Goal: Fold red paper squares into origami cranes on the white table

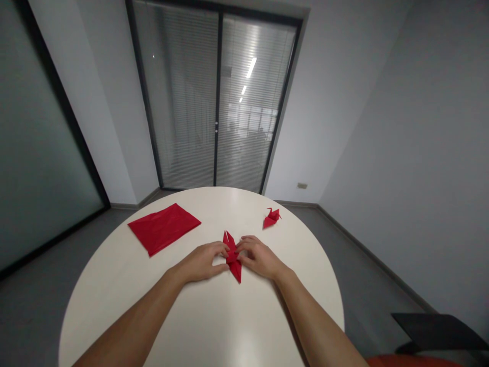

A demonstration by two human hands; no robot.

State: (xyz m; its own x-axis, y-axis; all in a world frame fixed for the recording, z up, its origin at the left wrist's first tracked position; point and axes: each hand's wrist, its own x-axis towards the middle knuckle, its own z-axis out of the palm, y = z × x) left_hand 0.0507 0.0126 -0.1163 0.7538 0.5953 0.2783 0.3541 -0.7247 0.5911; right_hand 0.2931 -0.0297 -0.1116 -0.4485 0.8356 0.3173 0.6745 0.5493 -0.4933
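A narrow, partly folded piece of red paper (233, 261) lies on the round white table (206, 316), its two thin points aimed away from me. My left hand (204, 261) presses and pinches its left side with curled fingers. My right hand (256, 256) pinches its right side, fingertips meeting the left hand's at the paper's middle. The paper's centre is hidden under my fingers.
A stack of flat red paper sheets (164, 227) lies at the table's far left. A finished red paper crane (271, 217) stands at the far right. Beyond the table are glass doors with blinds (217, 102). A dark chair (439, 331) sits at the lower right.
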